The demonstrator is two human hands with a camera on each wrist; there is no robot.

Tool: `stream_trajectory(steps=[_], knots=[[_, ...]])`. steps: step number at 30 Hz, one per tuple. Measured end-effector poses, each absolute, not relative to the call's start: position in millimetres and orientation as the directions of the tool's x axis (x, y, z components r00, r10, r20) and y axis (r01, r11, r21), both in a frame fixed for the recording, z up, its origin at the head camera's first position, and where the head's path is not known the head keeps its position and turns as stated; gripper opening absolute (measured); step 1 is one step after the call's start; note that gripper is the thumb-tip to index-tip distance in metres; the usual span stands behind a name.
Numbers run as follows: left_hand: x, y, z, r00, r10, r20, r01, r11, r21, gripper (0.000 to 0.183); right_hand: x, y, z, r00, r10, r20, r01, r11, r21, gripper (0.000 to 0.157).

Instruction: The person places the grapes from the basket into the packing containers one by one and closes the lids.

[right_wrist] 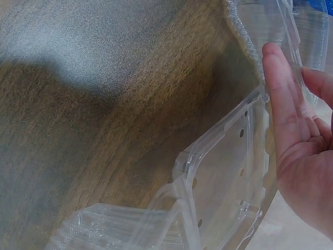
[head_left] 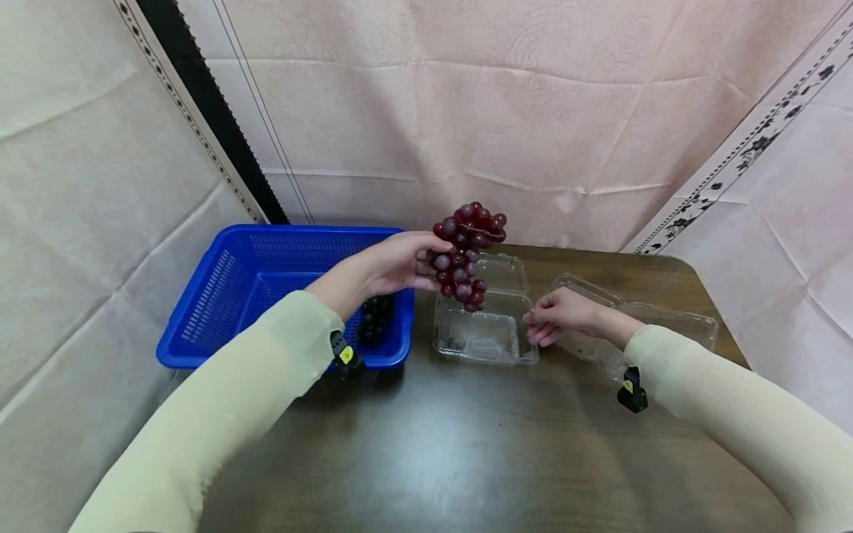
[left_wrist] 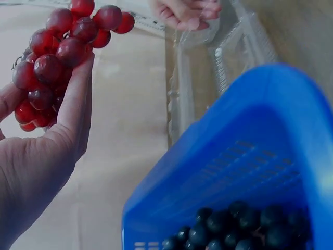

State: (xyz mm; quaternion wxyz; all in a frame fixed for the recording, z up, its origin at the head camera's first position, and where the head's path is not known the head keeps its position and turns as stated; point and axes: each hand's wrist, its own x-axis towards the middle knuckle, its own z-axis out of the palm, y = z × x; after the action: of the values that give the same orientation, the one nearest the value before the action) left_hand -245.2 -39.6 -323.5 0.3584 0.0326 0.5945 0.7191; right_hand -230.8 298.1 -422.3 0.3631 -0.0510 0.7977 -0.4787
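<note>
My left hand (head_left: 400, 263) holds a bunch of red grapes (head_left: 476, 222) between thumb and fingers, raised above the table. Below and beside the bunch stands a clear plastic container (head_left: 460, 333), its lid (head_left: 503, 272) folded back. At that container's right side, my right hand (head_left: 560, 314) pinches the edge; in the right wrist view the fingers (right_wrist: 281, 83) lie along one side of the wall and the thumb (right_wrist: 318, 83) on the other. The left wrist view shows the grapes (left_wrist: 57, 57) resting against the curled fingers.
A blue perforated basket (head_left: 200, 296) stands on the left, with dark grapes (head_left: 375, 318) in its right end. More clear plastic containers (head_left: 680, 322) lie open at the right, partly behind my right forearm. Curtain-like cloth (head_left: 533, 133) hangs behind the brown table (head_left: 433, 451).
</note>
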Motion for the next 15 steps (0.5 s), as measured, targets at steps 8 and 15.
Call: stream_trajectory(steps=[8,15], knots=[[-231.9,-18.8,-337.2,-0.750,0.491,-0.444,-0.511,-0.002,0.860,0.024,-230.4,297.0,-422.7,-0.732,-0.433,-0.526,0.253,0.545,-0.800,0.033],[-223.6,-9.7,-348.1,-0.732,0.478,-0.486,-0.502,0.105,0.859,0.030,-228.6,294.5,-421.6,-0.733,-0.433,-0.525,0.260,0.536,-0.804,0.032]])
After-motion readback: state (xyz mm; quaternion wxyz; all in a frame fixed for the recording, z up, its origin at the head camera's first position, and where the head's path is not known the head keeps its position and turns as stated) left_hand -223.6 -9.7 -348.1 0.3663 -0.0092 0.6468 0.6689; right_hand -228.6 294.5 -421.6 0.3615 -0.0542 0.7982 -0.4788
